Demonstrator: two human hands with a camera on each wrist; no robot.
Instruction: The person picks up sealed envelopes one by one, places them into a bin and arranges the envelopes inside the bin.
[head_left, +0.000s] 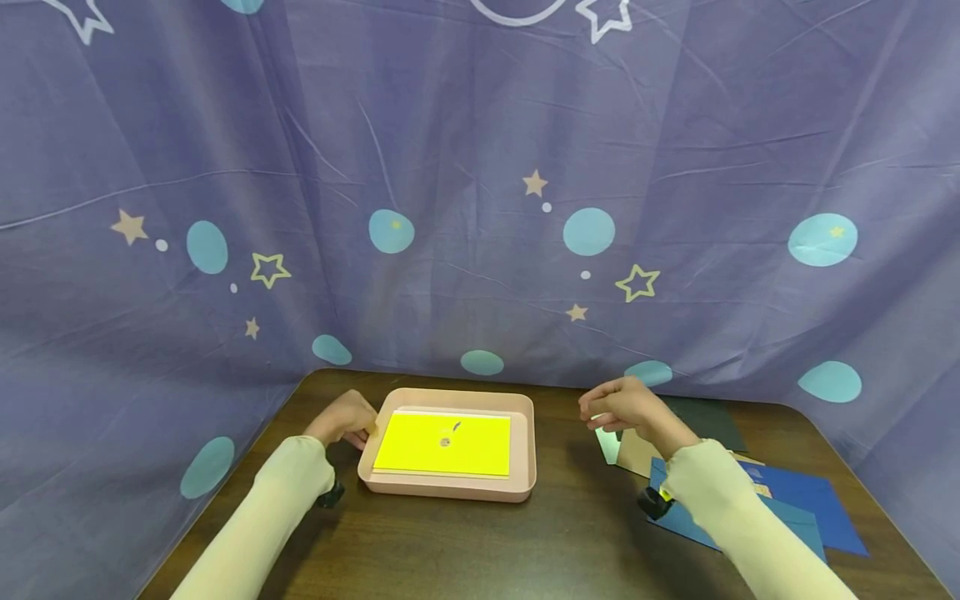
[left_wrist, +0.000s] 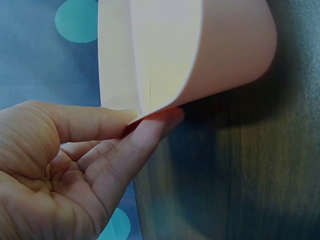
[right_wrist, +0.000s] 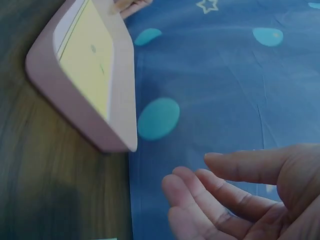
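A pink tray (head_left: 480, 492) stands on the table, with a flat yellow envelope (head_left: 420, 450) lying inside it. At the tray's left side my left hand (head_left: 347, 418) pinches the rim between thumb and fingers; in the left wrist view the thumb lies over the inner side of the tray wall (left_wrist: 235, 45) and the fingers are outside. My right hand (head_left: 628, 403) hovers to the right of the tray, fingers loosely bent and holding nothing. In the right wrist view a gap shows between its thumb and fingers (right_wrist: 187, 192). Paper sheets under the yellow envelope are partly hidden.
Under and beside the right forearm lie several envelopes: a blue one (head_left: 817, 504), a teal-blue one (head_left: 798, 525), a tan one (head_left: 637, 457), a pale green one (head_left: 608, 446) and a dark green one (head_left: 712, 421). A patterned purple curtain (head_left: 465, 167) hangs behind the brown table (head_left: 450, 550).
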